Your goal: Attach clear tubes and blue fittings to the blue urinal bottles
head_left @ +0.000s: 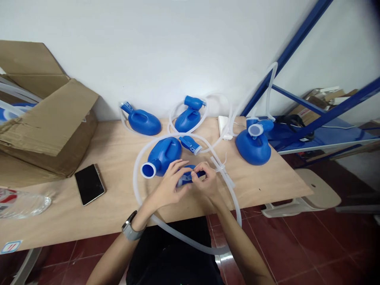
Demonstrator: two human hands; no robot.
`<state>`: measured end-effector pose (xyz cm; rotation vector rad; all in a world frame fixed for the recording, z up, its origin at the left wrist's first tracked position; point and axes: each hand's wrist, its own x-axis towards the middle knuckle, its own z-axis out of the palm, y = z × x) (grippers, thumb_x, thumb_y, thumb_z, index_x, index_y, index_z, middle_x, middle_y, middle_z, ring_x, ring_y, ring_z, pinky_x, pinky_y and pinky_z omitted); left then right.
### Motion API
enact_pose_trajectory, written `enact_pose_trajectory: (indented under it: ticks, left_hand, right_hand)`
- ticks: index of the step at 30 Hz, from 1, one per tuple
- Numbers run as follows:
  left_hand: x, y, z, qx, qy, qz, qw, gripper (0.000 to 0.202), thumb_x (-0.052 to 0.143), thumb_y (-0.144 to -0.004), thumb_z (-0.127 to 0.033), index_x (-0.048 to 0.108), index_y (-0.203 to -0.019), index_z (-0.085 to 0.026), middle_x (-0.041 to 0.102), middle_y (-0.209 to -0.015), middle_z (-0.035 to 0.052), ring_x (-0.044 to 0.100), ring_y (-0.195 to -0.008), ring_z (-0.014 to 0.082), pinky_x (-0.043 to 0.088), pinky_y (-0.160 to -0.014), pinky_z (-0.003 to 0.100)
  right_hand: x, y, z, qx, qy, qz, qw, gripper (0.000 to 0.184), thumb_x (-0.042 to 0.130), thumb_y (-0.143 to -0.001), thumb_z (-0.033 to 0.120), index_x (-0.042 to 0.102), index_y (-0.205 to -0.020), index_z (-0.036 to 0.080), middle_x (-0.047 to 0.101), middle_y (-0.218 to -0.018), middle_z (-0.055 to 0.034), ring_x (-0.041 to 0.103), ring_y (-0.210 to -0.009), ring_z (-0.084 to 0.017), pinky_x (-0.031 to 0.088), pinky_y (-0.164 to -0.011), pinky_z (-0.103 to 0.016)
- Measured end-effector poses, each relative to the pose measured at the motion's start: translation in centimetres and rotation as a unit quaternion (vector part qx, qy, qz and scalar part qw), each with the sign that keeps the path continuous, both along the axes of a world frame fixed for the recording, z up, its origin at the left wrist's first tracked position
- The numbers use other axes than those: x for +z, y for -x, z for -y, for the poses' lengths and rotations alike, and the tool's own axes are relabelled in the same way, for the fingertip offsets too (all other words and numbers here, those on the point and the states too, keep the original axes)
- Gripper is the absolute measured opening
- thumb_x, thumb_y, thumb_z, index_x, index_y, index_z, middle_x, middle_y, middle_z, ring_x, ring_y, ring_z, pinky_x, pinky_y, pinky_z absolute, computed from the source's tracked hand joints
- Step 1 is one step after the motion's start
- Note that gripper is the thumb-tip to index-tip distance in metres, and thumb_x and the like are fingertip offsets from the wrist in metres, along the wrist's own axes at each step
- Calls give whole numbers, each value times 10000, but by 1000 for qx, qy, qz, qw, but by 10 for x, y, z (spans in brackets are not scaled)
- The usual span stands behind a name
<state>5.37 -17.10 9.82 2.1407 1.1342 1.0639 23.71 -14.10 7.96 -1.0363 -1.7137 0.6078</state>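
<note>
Between my two hands is a small blue plastic spout piece (184, 179), partly hidden by fingers, close above the table's front part. My left hand (170, 185) curls loosely around its left side, thumb below and fingers above. Thumb and forefinger of my right hand (207, 181) pinch together at its right end; any small part between them cannot be made out. Just behind my left hand lies a blue urinal bottle (166, 152) with its white-rimmed mouth to the left. A second blue spout piece (190, 145) rests beyond my hands, joined to a clear tube (138, 170) that loops around.
More blue bottles stand at the back left (145, 122), back middle (187, 120) and right (253, 148). A cardboard box (74, 130), phone (89, 184) and plastic water bottle (26, 204) occupy the left. A white box (225, 127) sits behind; a blue rack (286, 51) rises right.
</note>
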Motion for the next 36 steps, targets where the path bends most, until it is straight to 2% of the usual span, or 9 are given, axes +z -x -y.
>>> enact_pose_trajectory:
  ticks: [2, 5, 8, 11, 15, 19, 24, 30, 36]
  left_hand:
    - [-4, 7, 2, -28, 34, -36, 998, 586, 756, -829, -258, 576, -1387, -238, 595, -1462, 148, 554, -1363, 332, 496, -1117, 528]
    - [-14, 12, 5, 30, 66, -20, 997, 513, 727, -858, -259, 576, -1348, -239, 682, -1302, 114, 673, -1192, 292, 541, -1050, 488]
    - [-25, 16, 8, 118, 98, 50, 987, 482, 752, -857, -317, 579, -1297, -223, 694, -1264, 107, 697, -1143, 283, 558, -1015, 464]
    - [-33, 19, 11, 148, 184, 140, 962, 575, 758, -862, -409, 519, -1349, -220, 688, -1256, 101, 730, -1018, 237, 604, -884, 380]
    - [-42, 21, 15, 172, 202, 180, 947, 645, 750, -868, -455, 476, -1405, -225, 663, -1281, 111, 708, -1086, 242, 588, -896, 359]
    - [-48, 25, 14, 188, 175, 142, 956, 661, 755, -863, -463, 493, -1423, -227, 664, -1287, 118, 686, -1150, 275, 556, -978, 421]
    - [-53, 34, 4, 204, 136, 55, 968, 633, 761, -845, -431, 527, -1400, -237, 690, -1290, 120, 674, -1187, 311, 519, -1042, 480]
    - [-65, 30, -17, 175, 111, 21, 978, 552, 726, -877, -422, 531, -1358, -234, 674, -1357, 115, 655, -1249, 297, 492, -1097, 464]
    - [-71, 43, -38, 198, 89, -35, 976, 578, 772, -824, -471, 592, -1293, -185, 705, -1302, 148, 677, -1213, 335, 523, -1062, 478]
  right_hand:
    - [5, -1, -4, 18, 31, 21, 999, 201, 653, -916, 365, 585, -765, 251, 659, -747, -22, 648, -788, -229, 552, -748, -382]
    - [11, -14, -11, 65, 37, 73, 995, 203, 656, -967, 449, 680, -1007, 251, 722, -1009, -61, 675, -1000, -254, 560, -900, -416]
    - [1, -47, -20, -31, -15, 173, 984, 446, 580, -1005, 545, 614, -1323, 235, 638, -1334, -143, 594, -1237, -325, 479, -1059, -526]
    - [-26, -88, -23, -218, 5, 323, 921, 698, 604, -952, 644, 540, -1432, 141, 644, -1276, -239, 594, -1161, -422, 481, -964, -613]
    - [-59, -119, -20, -193, 61, 438, 876, 475, 552, -1012, 418, 584, -1384, 123, 718, -1049, -200, 639, -1003, -388, 528, -840, -522]
    - [-66, -123, -21, -162, 30, 385, 908, 407, 443, -1018, 250, 583, -1388, 153, 725, -1087, -172, 663, -983, -344, 552, -838, -478]
    - [-54, -114, -24, -153, 14, 246, 957, 518, 460, -1024, 356, 510, -1505, 170, 685, -1246, -189, 671, -1001, -330, 574, -896, -518]
    - [-24, -86, -19, -112, 121, 8, 986, 952, 642, -953, 496, 93, -1686, 237, 671, -1100, -88, 656, -745, -196, 590, -596, -323]
    - [-6, -86, -21, -142, 124, -102, 977, 1150, 694, -873, 415, -151, -1651, 362, 629, -1132, -39, 656, -711, -140, 596, -564, -268]
